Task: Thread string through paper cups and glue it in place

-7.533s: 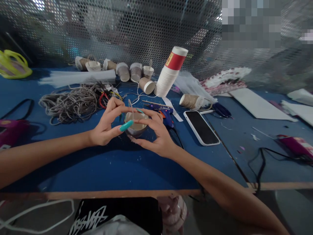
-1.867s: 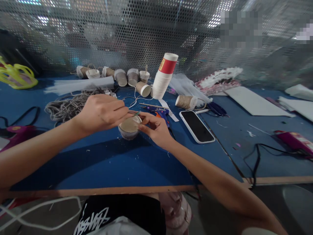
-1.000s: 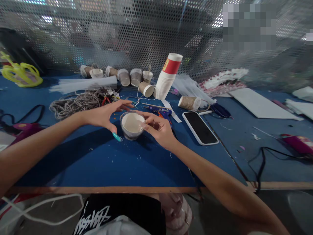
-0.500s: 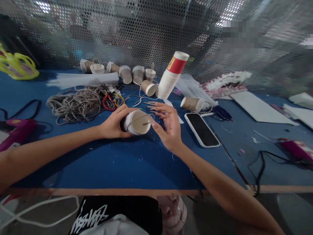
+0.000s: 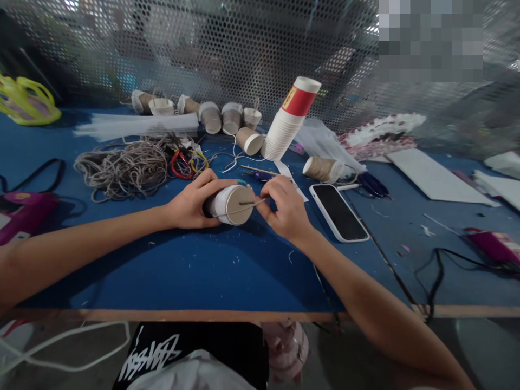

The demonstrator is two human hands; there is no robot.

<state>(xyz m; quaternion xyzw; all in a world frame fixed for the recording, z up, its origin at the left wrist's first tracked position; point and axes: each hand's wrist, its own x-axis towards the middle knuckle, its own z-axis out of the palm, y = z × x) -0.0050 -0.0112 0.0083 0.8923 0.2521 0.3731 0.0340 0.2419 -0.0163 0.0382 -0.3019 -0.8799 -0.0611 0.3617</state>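
Observation:
My left hand (image 5: pixel 194 201) is wrapped round a small paper cup (image 5: pixel 231 204) lying on its side on the blue table (image 5: pixel 195 265), its brown bottom turned toward me. A thin string or stick (image 5: pixel 247 205) sticks out of the cup's bottom. My right hand (image 5: pixel 286 208) is closed in a pinch on the far end of that string, just right of the cup.
A pile of grey cord (image 5: pixel 125 167) lies behind the left hand, with red and yellow wires (image 5: pixel 184 162). Several small cups (image 5: pixel 221 116), a tilted cup stack (image 5: pixel 289 122), a twine-wrapped cup (image 5: pixel 323 169), a phone (image 5: pixel 338 211), and pink glue guns (image 5: pixel 22 208) at both sides.
The cup stood upright a second ago; my left hand has tipped it onto its side. My right hand went from spread fingers to a pinch on the string at the bottom.

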